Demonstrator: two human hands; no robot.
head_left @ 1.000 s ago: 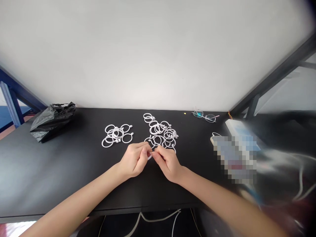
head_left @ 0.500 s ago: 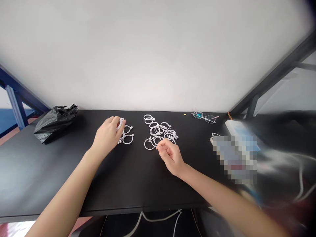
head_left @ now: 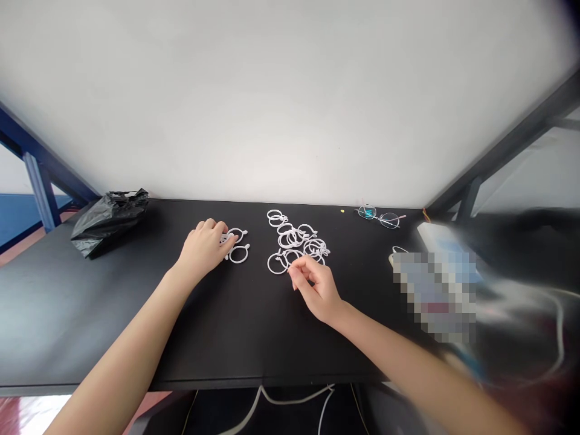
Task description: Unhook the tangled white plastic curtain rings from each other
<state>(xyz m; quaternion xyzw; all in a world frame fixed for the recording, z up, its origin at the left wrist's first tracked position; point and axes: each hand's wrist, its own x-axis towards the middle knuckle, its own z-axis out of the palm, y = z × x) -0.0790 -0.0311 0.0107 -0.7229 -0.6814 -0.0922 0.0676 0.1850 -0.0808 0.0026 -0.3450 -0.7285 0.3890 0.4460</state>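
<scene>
White curtain rings with small eyelets lie in two groups on the black table. My left hand rests low over the smaller group, thumb and fingers apart. A curtain ring lies flat just right of its thumb, and others are partly covered by the fingers. At the near edge of the larger group of curtain rings is my right hand, its fingers curled and the fingertips pressed together. Whatever may be in that pinch is hidden.
A crumpled black plastic bag sits at the back left. Eyeglasses lie near the wall at the back right. Further right are a white box and a blurred-out item. Cables hang below the table's front edge.
My left hand has lowered onto the smaller group, and the curtain ring raised between its fingers is down among the others. My right hand stays pinched in about the same place.
</scene>
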